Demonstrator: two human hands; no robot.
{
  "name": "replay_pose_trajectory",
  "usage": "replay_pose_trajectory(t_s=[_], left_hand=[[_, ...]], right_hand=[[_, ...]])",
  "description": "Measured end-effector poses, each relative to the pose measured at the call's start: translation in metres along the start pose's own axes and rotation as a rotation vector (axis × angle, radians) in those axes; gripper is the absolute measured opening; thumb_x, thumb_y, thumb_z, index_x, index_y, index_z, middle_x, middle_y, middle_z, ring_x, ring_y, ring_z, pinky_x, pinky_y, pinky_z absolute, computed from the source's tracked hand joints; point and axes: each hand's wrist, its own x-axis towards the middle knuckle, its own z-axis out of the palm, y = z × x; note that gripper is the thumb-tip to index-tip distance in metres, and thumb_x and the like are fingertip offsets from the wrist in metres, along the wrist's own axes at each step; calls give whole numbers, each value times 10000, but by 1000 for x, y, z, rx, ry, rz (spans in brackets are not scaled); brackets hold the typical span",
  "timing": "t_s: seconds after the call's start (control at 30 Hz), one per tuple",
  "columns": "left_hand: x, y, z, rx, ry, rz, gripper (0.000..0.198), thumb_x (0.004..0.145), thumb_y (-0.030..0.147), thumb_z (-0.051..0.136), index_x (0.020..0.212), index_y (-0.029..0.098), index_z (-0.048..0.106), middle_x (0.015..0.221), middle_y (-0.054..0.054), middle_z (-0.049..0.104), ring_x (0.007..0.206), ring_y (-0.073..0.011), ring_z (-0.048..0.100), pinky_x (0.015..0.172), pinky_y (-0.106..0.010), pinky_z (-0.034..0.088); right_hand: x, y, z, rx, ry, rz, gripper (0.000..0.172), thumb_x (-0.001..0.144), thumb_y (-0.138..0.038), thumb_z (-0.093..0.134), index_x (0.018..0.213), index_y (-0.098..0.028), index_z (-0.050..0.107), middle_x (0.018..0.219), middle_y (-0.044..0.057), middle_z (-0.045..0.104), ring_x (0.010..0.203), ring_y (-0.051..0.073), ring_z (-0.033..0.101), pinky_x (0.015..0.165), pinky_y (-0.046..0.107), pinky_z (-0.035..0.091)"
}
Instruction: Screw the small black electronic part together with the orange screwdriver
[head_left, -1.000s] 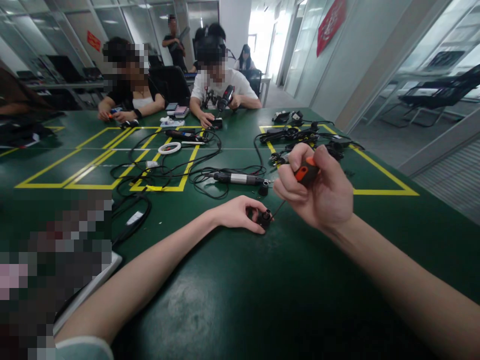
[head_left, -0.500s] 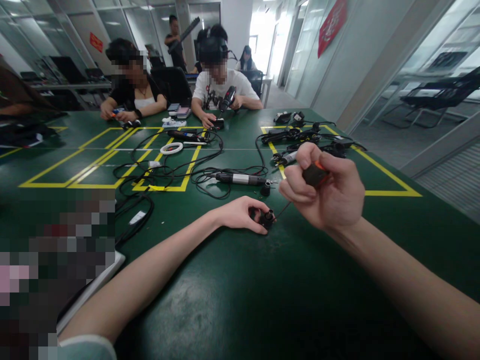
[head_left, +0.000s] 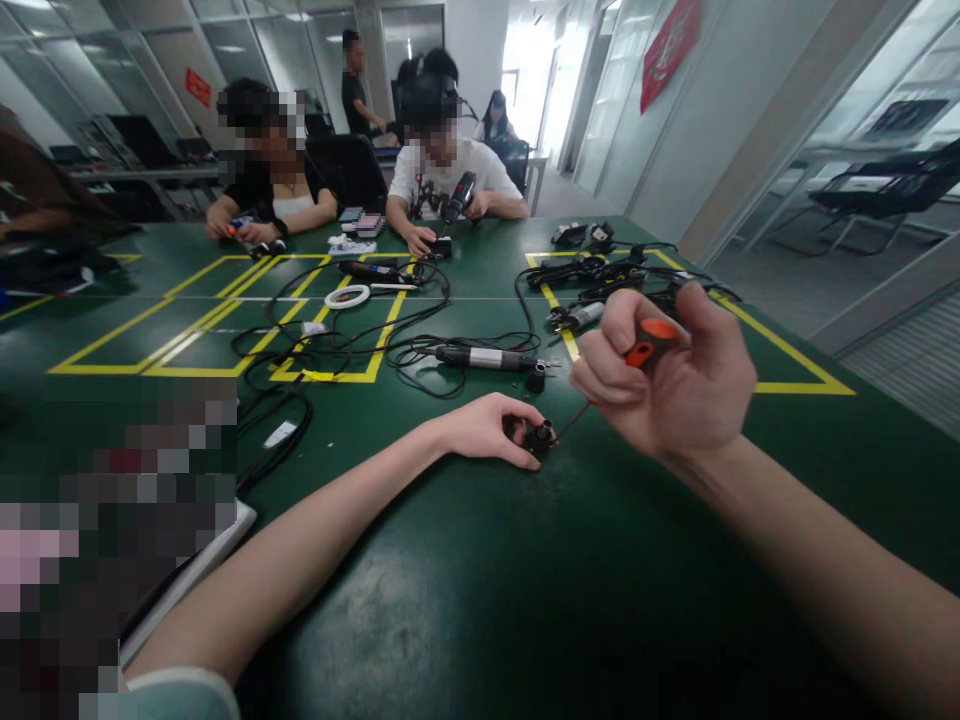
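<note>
Screwdriver [head_left: 654, 344] clasped in my right hand [head_left: 675, 385] reaches the black part [head_left: 541, 440] my left hand [head_left: 487, 428] pinches on the tabletop [head_left: 480, 590].

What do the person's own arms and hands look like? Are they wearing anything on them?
The left hand and right hand are bare, with no gloves. I see no watch or bracelet on either wrist. A pale blue-green sleeve, edged in a lighter colour, shows on the left arm. The right arm shows no sleeve in this view.
</note>
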Motion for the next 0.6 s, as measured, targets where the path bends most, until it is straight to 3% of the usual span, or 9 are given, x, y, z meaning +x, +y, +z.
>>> replay_pose_trajectory(t_s=[0.13, 0.27, 0.5, 0.6], left_hand=[[0, 0, 0, 0, 1, -3, 508, 677, 380, 870, 1105, 127, 770, 751, 22, 630, 695, -93, 511, 681, -228, 393], [0, -1, 1, -14, -5, -8, 511, 677, 391, 872, 1104, 130, 765, 772, 16, 644, 697, -95, 516, 685, -231, 402], [0, -1, 0, -17, -4, -11, 493, 676, 378, 872, 1091, 134, 767, 761, 20, 636, 696, -94, 507, 677, -228, 400], [0, 0, 0, -6, -6, -7, 490, 677, 378, 871, 1091, 137, 769, 756, 23, 631, 700, -96, 513, 674, -228, 399]], right_hand=[[1, -1, -1, -41, 61, -45, 304, 896, -431, 712, 763, -242, 515, 515, -84, 393, 397, 75, 214, 405, 228, 194], [5, -4, -1, -93, 70, -68, 309, 882, -400, 727, 715, -235, 527, 572, -45, 489, 426, 95, 315, 413, 243, 234], [2, -6, -1, -73, 88, 34, 424, 909, -470, 696, 653, -244, 445, 515, -74, 268, 415, 94, 193, 415, 251, 213], [0, -4, -3, -69, 70, 5, 400, 901, -516, 679, 694, -252, 461, 495, -85, 266, 409, 93, 159, 400, 247, 201]])
